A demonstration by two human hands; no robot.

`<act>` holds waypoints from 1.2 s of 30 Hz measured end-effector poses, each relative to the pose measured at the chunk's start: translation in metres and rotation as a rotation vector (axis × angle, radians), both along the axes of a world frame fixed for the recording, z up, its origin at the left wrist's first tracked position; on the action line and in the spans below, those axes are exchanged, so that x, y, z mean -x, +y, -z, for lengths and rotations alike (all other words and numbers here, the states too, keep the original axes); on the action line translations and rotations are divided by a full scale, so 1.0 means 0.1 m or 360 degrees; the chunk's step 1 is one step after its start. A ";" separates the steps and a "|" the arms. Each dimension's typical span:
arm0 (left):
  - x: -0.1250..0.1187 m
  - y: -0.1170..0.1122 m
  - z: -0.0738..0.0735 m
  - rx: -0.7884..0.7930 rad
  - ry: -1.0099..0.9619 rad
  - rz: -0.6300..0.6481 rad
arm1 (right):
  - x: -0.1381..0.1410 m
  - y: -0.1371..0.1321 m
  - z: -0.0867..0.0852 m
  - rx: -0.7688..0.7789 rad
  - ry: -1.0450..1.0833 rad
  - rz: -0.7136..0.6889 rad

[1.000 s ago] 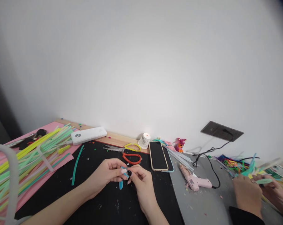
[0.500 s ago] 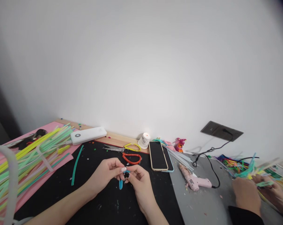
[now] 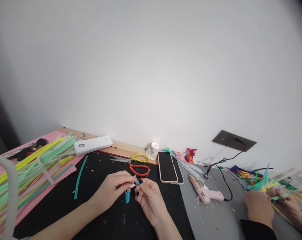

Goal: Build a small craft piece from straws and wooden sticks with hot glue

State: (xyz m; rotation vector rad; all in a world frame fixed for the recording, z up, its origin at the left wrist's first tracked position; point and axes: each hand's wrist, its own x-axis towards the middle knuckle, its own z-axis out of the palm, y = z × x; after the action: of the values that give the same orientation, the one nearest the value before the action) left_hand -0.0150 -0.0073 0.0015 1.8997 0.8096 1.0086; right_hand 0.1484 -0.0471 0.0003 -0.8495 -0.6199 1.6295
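Observation:
Over the black mat (image 3: 96, 220), my left hand (image 3: 116, 186) pinches a short blue pipe cleaner (image 3: 127, 197), whose lower end hangs below the fingers. My right hand (image 3: 151, 196) closes thumb and forefinger on the same piece from the other side; most of it is hidden by the fingertips. Just beyond my hands lie scissors (image 3: 139, 170) with one red and one yellow handle, blades pointing left. A single teal pipe cleaner (image 3: 80, 178) rests on the mat to the left.
Bundled pipe cleaners (image 3: 41, 170) cover pink paper at left, beside a white device (image 3: 93, 145). Behind are a paper cup (image 3: 152, 151) and phones (image 3: 167, 167). A pink glue gun (image 3: 210, 196) lies right, its cord running to a wall socket. Another person's hands (image 3: 259, 208) work far right.
My right hand's fingers have shifted and opened somewhat, with thumb and forefinger now pinching higher on the blue piece. The whole view has moved slightly.

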 end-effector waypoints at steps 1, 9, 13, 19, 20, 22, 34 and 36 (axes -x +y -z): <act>0.01 0.00 0.00 -0.0098 0.0032 -0.0002 | 0.00 0.00 0.00 0.0037 0.0038 -0.0030; 0.05 0.04 0.05 -0.0461 0.0053 -0.0005 | -0.03 0.00 0.07 0.0260 0.0114 -0.0165; 0.06 0.05 0.11 -0.0507 0.0064 -0.0050 | -0.03 -0.01 0.07 0.0261 0.0063 -0.0171; 0.09 0.04 0.15 -0.0592 0.0078 -0.0066 | -0.02 -0.01 0.01 0.0310 0.0028 -0.0113; 0.09 0.04 0.13 -0.0614 0.0092 -0.0036 | -0.02 -0.01 0.01 0.0351 0.0029 -0.0075; 0.08 0.02 0.09 -0.0633 0.0122 0.0035 | -0.02 -0.01 0.00 0.0423 0.0023 -0.0007; 0.04 0.04 0.04 -0.0137 0.0141 0.0032 | -0.01 -0.01 0.02 0.0344 -0.0036 -0.0091; 0.03 0.04 0.04 0.0069 0.0077 0.0008 | -0.01 -0.02 0.03 0.0239 -0.0065 -0.0118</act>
State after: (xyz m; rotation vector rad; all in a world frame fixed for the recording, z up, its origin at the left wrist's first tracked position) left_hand -0.0181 -0.0037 -0.0027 1.8945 0.8473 0.9381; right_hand 0.1496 -0.0491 -0.0027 -0.9810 -0.5685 1.7460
